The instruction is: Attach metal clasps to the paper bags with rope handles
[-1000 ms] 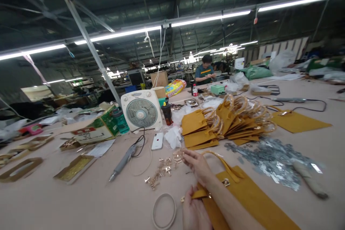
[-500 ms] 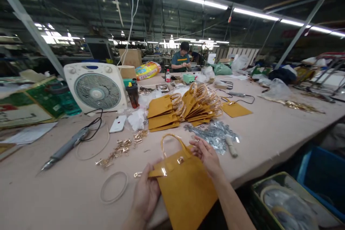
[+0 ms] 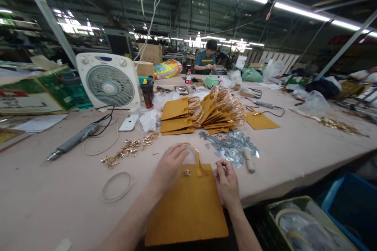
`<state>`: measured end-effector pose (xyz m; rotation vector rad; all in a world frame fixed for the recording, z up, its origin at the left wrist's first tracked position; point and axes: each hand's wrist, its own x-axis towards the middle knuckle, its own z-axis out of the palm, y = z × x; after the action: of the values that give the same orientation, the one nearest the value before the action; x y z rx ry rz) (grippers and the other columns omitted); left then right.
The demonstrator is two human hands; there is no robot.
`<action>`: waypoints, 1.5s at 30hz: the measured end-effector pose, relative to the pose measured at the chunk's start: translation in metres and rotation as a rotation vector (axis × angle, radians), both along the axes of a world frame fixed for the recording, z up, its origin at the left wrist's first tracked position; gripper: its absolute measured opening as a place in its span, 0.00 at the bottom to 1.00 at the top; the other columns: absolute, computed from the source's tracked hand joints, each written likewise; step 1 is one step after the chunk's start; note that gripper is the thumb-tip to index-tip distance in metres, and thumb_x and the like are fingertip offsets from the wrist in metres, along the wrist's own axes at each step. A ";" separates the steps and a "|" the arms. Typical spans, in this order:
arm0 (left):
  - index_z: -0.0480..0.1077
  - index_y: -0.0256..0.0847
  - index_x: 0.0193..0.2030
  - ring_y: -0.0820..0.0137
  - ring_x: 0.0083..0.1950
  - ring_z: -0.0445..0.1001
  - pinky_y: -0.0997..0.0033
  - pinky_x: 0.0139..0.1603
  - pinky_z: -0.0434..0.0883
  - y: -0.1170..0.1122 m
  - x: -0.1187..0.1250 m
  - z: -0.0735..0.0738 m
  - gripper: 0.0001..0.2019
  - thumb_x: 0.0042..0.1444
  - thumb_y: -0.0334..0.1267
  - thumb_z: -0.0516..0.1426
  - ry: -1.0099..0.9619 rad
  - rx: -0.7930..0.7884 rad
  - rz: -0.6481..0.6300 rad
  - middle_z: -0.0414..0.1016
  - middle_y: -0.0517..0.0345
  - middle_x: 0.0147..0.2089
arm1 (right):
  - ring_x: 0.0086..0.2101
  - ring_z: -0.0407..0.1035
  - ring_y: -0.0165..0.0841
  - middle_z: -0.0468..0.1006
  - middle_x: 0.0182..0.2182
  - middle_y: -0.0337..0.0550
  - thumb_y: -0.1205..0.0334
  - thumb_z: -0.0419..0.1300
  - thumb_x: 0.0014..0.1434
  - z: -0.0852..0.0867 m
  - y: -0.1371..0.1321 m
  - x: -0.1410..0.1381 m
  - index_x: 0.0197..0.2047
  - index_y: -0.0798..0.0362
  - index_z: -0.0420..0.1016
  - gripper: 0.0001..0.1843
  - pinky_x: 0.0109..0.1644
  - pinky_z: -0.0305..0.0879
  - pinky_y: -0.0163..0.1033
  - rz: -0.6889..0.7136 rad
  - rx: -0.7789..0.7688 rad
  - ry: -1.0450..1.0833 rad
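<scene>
A mustard-yellow felt bag lies flat on the table's front edge, its handle pointing away and a small gold clasp near its top. My left hand rests flat on the bag's upper left part, fingers stretched over the top edge. My right hand sits at the bag's upper right corner with fingers curled in a pinch on a small piece I cannot make out.
Beyond the bag lie a heap of silver metal plates, a stack of finished yellow bags, gold fittings, a plastic ring, an electric screwdriver, a phone and a white fan. A person works far off. Bins stand at lower right.
The bag was held up off the table edge; now it lies flat. My left hand moved from its left flap onto its top. The right hand dropped to the right corner.
</scene>
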<state>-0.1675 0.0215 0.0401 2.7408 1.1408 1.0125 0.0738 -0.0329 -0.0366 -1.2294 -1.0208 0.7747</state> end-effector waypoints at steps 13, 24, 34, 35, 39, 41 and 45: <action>0.78 0.43 0.31 0.60 0.52 0.74 0.57 0.64 0.64 0.059 0.086 0.014 0.05 0.58 0.31 0.65 0.709 -0.146 -0.362 0.83 0.53 0.39 | 0.28 0.68 0.31 0.72 0.29 0.38 0.50 0.60 0.69 0.012 -0.018 0.000 0.41 0.51 0.76 0.13 0.32 0.64 0.35 0.228 0.051 -0.244; 0.79 0.45 0.45 0.59 0.38 0.79 0.65 0.41 0.71 0.061 0.109 0.041 0.09 0.57 0.37 0.66 0.694 -0.354 -0.285 0.83 0.49 0.39 | 0.36 0.75 0.35 0.79 0.37 0.44 0.59 0.60 0.68 0.019 -0.015 -0.007 0.40 0.49 0.80 0.08 0.39 0.68 0.37 0.268 0.104 -0.477; 0.79 0.41 0.31 0.67 0.33 0.79 0.72 0.36 0.71 0.042 0.147 0.034 0.32 0.73 0.55 0.42 0.196 -0.637 -0.159 0.82 0.53 0.30 | 0.38 0.75 0.43 0.82 0.37 0.48 0.52 0.60 0.67 0.009 -0.012 -0.009 0.42 0.49 0.80 0.11 0.43 0.72 0.44 0.110 0.055 -0.426; 0.79 0.41 0.32 0.68 0.33 0.79 0.73 0.36 0.71 0.039 0.145 0.032 0.33 0.74 0.53 0.40 0.152 -0.654 -0.163 0.83 0.54 0.31 | 0.37 0.75 0.43 0.82 0.36 0.48 0.50 0.61 0.66 0.006 -0.010 -0.009 0.43 0.49 0.80 0.13 0.41 0.72 0.44 0.071 0.027 -0.399; 0.78 0.42 0.42 0.67 0.42 0.79 0.72 0.44 0.71 0.026 0.118 0.027 0.18 0.71 0.43 0.47 0.028 -0.625 -0.091 0.83 0.56 0.42 | 0.30 0.75 0.39 0.83 0.33 0.47 0.45 0.63 0.63 0.003 -0.001 -0.005 0.43 0.52 0.80 0.18 0.34 0.70 0.41 0.047 -0.103 -0.211; 0.77 0.41 0.45 0.63 0.48 0.78 0.67 0.50 0.71 0.018 0.098 0.024 0.12 0.66 0.38 0.52 -0.008 -0.586 -0.008 0.82 0.52 0.46 | 0.27 0.74 0.37 0.81 0.30 0.45 0.43 0.65 0.62 0.003 0.004 -0.004 0.42 0.53 0.79 0.20 0.31 0.69 0.39 0.083 -0.153 -0.120; 0.74 0.38 0.51 0.52 0.57 0.74 0.56 0.58 0.70 0.001 0.059 0.015 0.18 0.59 0.45 0.63 0.036 -0.560 0.154 0.77 0.43 0.55 | 0.25 0.73 0.36 0.81 0.26 0.42 0.42 0.66 0.59 0.005 0.011 -0.005 0.42 0.53 0.81 0.22 0.29 0.69 0.38 0.105 -0.182 -0.125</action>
<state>-0.1086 0.0224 0.0547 2.2616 1.3992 0.5373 0.0688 -0.0219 -0.0320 -1.4029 -1.1427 0.8967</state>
